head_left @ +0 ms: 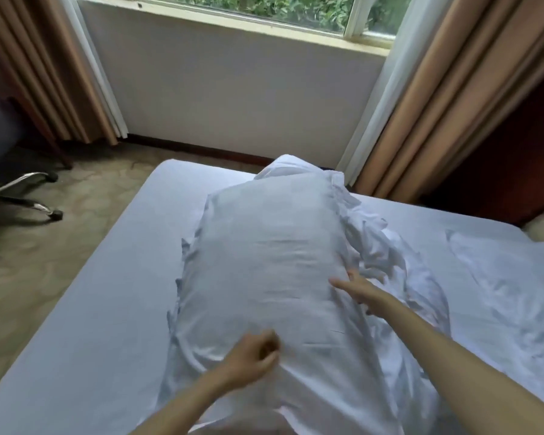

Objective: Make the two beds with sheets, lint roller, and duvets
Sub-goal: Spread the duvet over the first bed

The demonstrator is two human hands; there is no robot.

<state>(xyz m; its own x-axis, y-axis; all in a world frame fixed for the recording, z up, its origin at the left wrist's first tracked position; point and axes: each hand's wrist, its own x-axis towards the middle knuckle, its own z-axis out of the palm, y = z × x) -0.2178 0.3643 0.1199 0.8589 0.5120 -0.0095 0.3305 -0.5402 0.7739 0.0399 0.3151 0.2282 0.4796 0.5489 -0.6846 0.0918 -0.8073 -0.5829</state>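
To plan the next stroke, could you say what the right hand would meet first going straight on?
Probably the duvet: the right hand points up and left across its raised middle, though depth is unclear.

**By the window**

A window [280,7] shows green leaves outside, with a plain grey wall [233,89] below its sill. Tan curtains [44,58] hang at the left and more tan drapes [453,89] at the right, beside a dark wooden panel [509,152]. A chair's chrome wheeled base [22,196] stands on patterned carpet [29,277].
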